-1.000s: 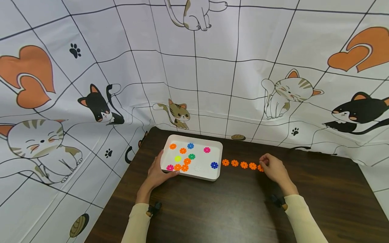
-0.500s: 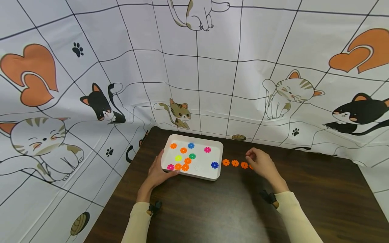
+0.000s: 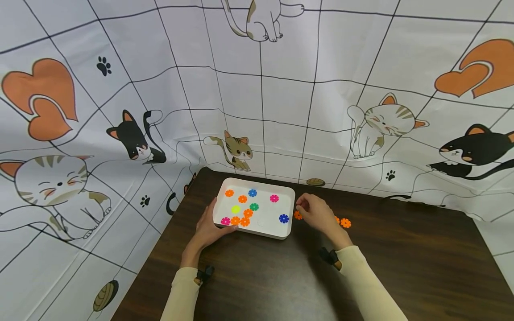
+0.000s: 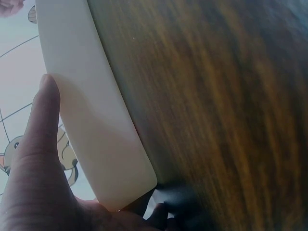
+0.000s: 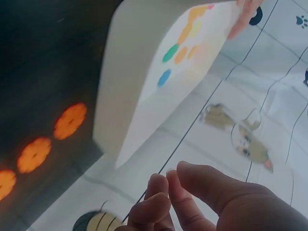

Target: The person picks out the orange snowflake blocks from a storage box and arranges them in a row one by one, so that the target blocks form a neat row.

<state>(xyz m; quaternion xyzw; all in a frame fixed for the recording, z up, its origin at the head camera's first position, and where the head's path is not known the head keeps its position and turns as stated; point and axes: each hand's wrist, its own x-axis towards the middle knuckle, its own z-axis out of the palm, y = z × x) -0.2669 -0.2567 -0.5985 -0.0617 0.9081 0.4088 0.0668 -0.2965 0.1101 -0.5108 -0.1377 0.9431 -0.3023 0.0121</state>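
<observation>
A white tray (image 3: 273, 208) holds small notched, flower-like plastic discs in several colours, among them a yellow-green disc (image 3: 235, 209) and a dark blue disc (image 3: 283, 218). My left hand (image 3: 206, 229) grips the tray's near left corner, its thumb along the front rim (image 4: 79, 101) in the left wrist view. To the right of the tray, my right hand (image 3: 319, 216) hovers over a row of orange discs, hiding the middle of it. Nothing shows between its loosely bent fingers (image 5: 153, 211). The row's first orange disc (image 3: 297, 215) lies beside the tray; another orange disc (image 3: 346, 222) ends the row.
The dark wooden table (image 3: 273, 281) reaches to a white curtain (image 3: 289, 98) printed with cats and a black grid, behind and at the left. A black wrist camera (image 3: 330, 257) is strapped at the right sleeve.
My right hand has moved left along the row, from the far-right orange disc to near the tray, uncovering that last disc. The left hand and tray stay put.
</observation>
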